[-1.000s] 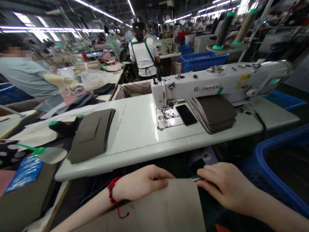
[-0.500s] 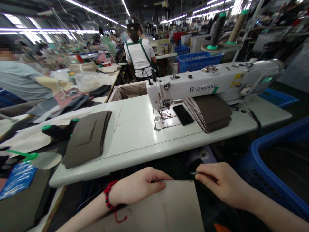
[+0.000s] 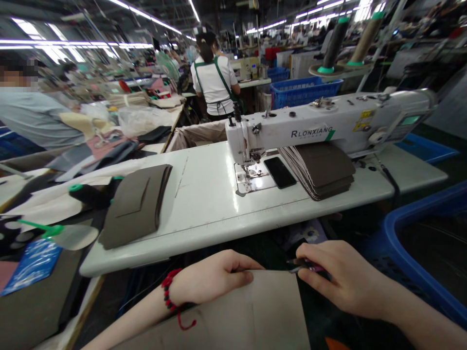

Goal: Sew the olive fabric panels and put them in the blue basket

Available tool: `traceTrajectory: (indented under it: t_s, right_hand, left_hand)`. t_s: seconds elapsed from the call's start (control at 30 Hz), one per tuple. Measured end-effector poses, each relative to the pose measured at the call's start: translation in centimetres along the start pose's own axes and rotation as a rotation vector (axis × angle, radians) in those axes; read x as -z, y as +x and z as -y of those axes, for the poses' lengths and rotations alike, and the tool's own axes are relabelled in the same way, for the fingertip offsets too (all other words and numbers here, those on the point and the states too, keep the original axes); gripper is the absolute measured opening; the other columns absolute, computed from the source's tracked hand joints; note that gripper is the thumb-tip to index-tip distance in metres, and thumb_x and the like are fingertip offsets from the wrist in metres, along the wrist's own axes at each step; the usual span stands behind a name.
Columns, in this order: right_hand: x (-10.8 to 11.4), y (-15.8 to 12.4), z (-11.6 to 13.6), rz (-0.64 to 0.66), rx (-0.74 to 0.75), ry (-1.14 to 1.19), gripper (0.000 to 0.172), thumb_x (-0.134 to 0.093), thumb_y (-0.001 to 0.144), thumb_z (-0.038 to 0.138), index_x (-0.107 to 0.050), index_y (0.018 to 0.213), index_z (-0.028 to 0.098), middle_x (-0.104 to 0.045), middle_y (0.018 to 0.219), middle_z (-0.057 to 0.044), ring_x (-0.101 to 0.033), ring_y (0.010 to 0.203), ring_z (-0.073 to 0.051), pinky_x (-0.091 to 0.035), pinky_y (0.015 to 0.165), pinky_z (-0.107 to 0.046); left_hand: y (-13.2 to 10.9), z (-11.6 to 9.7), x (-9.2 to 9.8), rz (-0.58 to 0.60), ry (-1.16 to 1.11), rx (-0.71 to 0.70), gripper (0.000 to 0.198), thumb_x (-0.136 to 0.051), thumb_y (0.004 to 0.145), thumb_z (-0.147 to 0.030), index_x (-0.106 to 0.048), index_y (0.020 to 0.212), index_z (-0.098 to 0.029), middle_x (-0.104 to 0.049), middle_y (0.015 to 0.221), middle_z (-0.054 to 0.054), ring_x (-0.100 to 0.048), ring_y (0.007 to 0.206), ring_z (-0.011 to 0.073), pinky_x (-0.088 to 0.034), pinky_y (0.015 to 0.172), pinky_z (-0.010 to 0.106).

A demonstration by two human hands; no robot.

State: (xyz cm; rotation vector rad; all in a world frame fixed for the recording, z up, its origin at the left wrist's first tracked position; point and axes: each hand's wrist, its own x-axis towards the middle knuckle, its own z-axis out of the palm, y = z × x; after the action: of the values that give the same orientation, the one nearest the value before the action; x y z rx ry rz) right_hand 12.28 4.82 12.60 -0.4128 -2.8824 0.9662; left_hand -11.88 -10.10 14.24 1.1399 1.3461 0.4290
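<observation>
My left hand (image 3: pixel 224 277) pinches the upper edge of a grey-beige fabric panel (image 3: pixel 275 308) between thumb and fingers. The panel hangs in front of me, below the table's front edge. In my right hand (image 3: pixel 337 277) is a pair of thread snips (image 3: pixel 310 265), closed in the fingers. Their two blades point left and stand apart, right at the panel's top right corner. Whether a thread lies between the blades is too small to tell. A red and black bead bracelet (image 3: pixel 168 290) circles my left wrist.
A white sewing machine (image 3: pixel 310 124) stands on the pale table (image 3: pixel 204 204). A phone (image 3: pixel 280 172) lies beside its needle plate, by a stack of brown panels (image 3: pixel 324 170). More brown panels (image 3: pixel 136 206) lie at the left. A blue basket (image 3: pixel 392 228) is at the right. Co-workers are beyond.
The snips' blades have spread apart and come down to the panel's corner, with my right hand's fingers loosening slightly. My left hand keeps its hold. The view has shifted slightly.
</observation>
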Motion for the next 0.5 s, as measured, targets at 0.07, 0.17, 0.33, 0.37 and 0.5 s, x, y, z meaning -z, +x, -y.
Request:
traceTrajectory:
  t_s: [0.07, 0.17, 0.33, 0.37, 0.5]
  right_hand:
    - [1.3, 0.4, -0.3, 0.066, 0.069, -0.087, 0.024, -0.046, 0.094, 0.043, -0.057, 0.085, 0.023, -0.062, 0.074, 0.000, -0.056, 0.068, -0.016, -0.031, 0.060, -0.028]
    - [2.7, 1.2, -0.7, 0.155, 0.144, -0.146, 0.026, -0.049, 0.093, 0.043, -0.056, 0.077, 0.023, -0.062, 0.069, 0.002, -0.055, 0.064, -0.015, -0.029, 0.058, -0.027]
    - [2.8, 2.0, -0.6, 0.197, 0.232, -0.160, 0.028, -0.049, 0.093, 0.043, -0.057, 0.075, 0.023, -0.062, 0.066, 0.003, -0.056, 0.063, -0.014, -0.028, 0.058, -0.026]
    - [2.7, 2.0, -0.5, 0.192, 0.243, -0.156, 0.028, -0.049, 0.093, 0.042, -0.057, 0.075, 0.023, -0.062, 0.066, 0.003, -0.056, 0.063, -0.014, -0.028, 0.058, -0.026]
    - [2.4, 2.0, -0.6, 0.180, 0.262, -0.155, 0.028, -0.048, 0.093, 0.040, -0.057, 0.074, 0.022, -0.062, 0.066, 0.002, -0.055, 0.064, -0.013, -0.028, 0.059, -0.027]
  left_hand:
    - [0.0, 0.0, 0.0, 0.004, 0.004, -0.007, 0.035, -0.049, 0.093, -0.034, -0.062, 0.124, -0.025, -0.067, 0.112, 0.000, -0.062, 0.101, 0.0233, -0.048, 0.087, 0.029]
    - [0.0, 0.0, 0.0, 0.010, 0.006, -0.021, 0.034, -0.048, 0.093, -0.032, -0.062, 0.123, -0.026, -0.067, 0.112, -0.001, -0.062, 0.102, 0.0227, -0.047, 0.088, 0.028]
    - [0.1, -0.4, 0.0, 0.012, 0.045, -0.046, 0.034, -0.047, 0.094, -0.031, -0.062, 0.124, -0.027, -0.068, 0.111, -0.001, -0.063, 0.100, 0.0222, -0.047, 0.087, 0.027]
    - [0.1, -0.5, 0.1, 0.010, 0.054, -0.048, 0.034, -0.047, 0.093, -0.031, -0.062, 0.123, -0.026, -0.068, 0.111, -0.001, -0.063, 0.100, 0.0222, -0.047, 0.087, 0.027]
    - [0.2, -0.4, 0.1, -0.002, 0.086, -0.045, 0.033, -0.048, 0.093, -0.030, -0.064, 0.121, -0.025, -0.068, 0.110, -0.002, -0.063, 0.099, 0.0218, -0.046, 0.088, 0.027]
